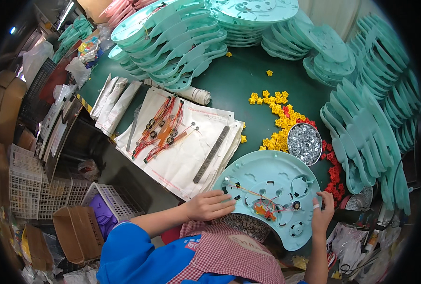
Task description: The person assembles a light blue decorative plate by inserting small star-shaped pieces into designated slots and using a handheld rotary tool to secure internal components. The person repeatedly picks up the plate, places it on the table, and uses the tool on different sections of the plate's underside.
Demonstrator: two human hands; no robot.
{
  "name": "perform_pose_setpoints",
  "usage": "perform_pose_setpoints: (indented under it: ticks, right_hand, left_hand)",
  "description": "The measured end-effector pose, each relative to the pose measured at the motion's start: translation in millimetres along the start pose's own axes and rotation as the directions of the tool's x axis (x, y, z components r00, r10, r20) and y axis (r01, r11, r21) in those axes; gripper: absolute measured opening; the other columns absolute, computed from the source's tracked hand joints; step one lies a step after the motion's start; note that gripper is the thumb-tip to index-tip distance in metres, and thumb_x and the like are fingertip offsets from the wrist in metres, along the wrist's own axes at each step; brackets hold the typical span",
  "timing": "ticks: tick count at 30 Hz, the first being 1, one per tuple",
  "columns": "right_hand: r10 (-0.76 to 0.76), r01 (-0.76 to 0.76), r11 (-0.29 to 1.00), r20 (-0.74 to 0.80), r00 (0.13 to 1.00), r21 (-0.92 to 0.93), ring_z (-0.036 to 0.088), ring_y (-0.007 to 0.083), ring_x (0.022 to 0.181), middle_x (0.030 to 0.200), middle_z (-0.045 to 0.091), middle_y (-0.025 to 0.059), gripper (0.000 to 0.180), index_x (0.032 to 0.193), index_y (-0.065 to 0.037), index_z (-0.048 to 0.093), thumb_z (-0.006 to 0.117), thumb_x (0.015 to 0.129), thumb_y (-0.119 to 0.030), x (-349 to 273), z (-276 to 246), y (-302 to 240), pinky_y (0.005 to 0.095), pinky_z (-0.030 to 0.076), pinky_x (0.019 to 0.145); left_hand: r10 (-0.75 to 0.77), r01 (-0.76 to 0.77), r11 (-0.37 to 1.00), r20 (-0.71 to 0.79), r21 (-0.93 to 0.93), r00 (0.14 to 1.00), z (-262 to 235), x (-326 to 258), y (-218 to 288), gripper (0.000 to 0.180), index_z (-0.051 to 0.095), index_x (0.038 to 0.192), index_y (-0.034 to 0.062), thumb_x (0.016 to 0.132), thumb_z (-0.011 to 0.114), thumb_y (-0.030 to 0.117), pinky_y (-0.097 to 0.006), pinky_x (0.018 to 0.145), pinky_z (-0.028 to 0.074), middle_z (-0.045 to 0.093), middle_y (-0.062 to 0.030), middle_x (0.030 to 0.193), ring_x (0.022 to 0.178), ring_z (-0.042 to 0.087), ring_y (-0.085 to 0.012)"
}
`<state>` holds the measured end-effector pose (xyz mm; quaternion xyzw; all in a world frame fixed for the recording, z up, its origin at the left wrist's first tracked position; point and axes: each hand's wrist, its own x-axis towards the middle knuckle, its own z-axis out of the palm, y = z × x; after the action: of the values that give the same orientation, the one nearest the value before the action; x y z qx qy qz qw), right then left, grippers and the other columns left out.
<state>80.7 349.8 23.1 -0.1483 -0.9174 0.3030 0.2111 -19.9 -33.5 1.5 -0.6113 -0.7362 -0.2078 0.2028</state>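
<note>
A teal plastic shell panel point(267, 177), broad and curved with its ribbed inner side up, juts over the table edge toward my lap. Wires, a small orange circuit board point(265, 209) and a round black part point(296, 205) lie in it. My left hand point(211, 205) grips its left rim, fingers laid together over the edge, thumb hidden. At the right rim, my right hand point(322, 214) holds the panel with bent fingers; a white wrap shows on one finger. Beyond the panel sits a round bowl of small silvery screws point(305, 143).
Yellow star-shaped pieces point(279, 137) and red ones point(334, 173) lie around the bowl. Wired boards point(160, 128) and a dark strip point(211, 155) rest on white sheets point(186, 180). Stacked teal shells point(172, 47) line the table's back and right point(362, 137). Crates point(26, 184) and cartons point(79, 234) stand at left.
</note>
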Motion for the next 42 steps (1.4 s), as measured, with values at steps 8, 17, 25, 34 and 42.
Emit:
perform_pose_setpoints:
  ticks: [8, 17, 25, 34, 42]
  right_hand:
    - [0.034, 0.053, 0.966, -0.331, 0.943, 0.251, 0.056, 0.0118, 0.083, 0.095, 0.063, 0.0035, 0.016, 0.104, 0.001, 0.064, 0.060, 0.096, -0.012, 72.4, -28.3, 1.5, 0.0257, 0.046, 0.074]
    - [-0.410, 0.254, 0.904, -0.535, 0.739, -0.343, 0.059, 0.0329, 0.108, 0.113, 0.066, 0.0139, 0.027, 0.110, -0.004, 0.069, 0.061, 0.084, 0.001, 164.2, -35.8, -4.1, 0.0408, 0.045, 0.096]
    - [-0.070, -0.292, 0.548, -0.391, 0.918, -0.784, 0.054, 0.0327, 0.123, 0.134, 0.059, 0.0079, 0.052, 0.141, -0.023, 0.051, 0.044, 0.089, -0.018, 287.1, -136.6, 49.9, 0.0514, 0.037, 0.105]
    - [0.200, -0.414, 0.530, -0.365, 0.909, -0.740, 0.061, 0.0331, 0.113, 0.122, 0.065, 0.0122, 0.035, 0.123, -0.018, 0.063, 0.057, 0.088, -0.021, 287.6, -191.3, 108.8, 0.0460, 0.048, 0.094]
    - [-0.290, 0.053, 0.748, -0.255, 0.922, -0.662, 0.062, 0.0353, 0.096, 0.105, 0.065, 0.0136, 0.033, 0.123, -0.018, 0.064, 0.058, 0.090, -0.016, 205.6, -98.2, -64.0, 0.0423, 0.050, 0.080]
  left_hand:
    - [-0.250, 0.615, 0.373, -0.563, 0.695, 0.788, -173.1, 100.2, -221.0, 0.013, 0.073, 0.094, 0.0131, 0.087, 0.063, 0.015, -0.040, 0.062, 0.049, 0.069, -0.0103, 0.078, 0.065, 0.064, -0.0287]
    - [-0.542, 0.735, 0.238, -0.542, 0.635, 0.643, -267.8, 60.9, -428.1, 0.035, 0.068, 0.117, 0.0129, 0.093, 0.056, 0.036, -0.049, 0.082, 0.050, 0.069, -0.0187, 0.102, 0.094, 0.066, -0.0371]
    - [-0.181, 0.207, 0.881, -0.099, 0.426, 0.978, -73.6, 176.7, -242.9, 0.023, 0.074, 0.101, 0.0163, 0.079, 0.073, 0.022, -0.045, 0.104, 0.035, 0.060, -0.0014, 0.128, 0.119, 0.055, -0.0243]
    - [-0.616, 0.503, 0.780, 0.316, 0.372, 0.722, 85.7, 150.5, -234.9, 0.021, 0.068, 0.105, 0.0081, 0.086, 0.065, 0.018, -0.043, 0.086, 0.052, 0.066, -0.0124, 0.114, 0.104, 0.063, -0.0316]
    - [-0.678, 0.606, 0.734, 0.274, 0.308, 0.682, 109.4, 148.5, -249.3, 0.022, 0.066, 0.100, 0.0081, 0.081, 0.073, 0.019, -0.044, 0.080, 0.054, 0.068, -0.0149, 0.101, 0.096, 0.066, -0.0341]
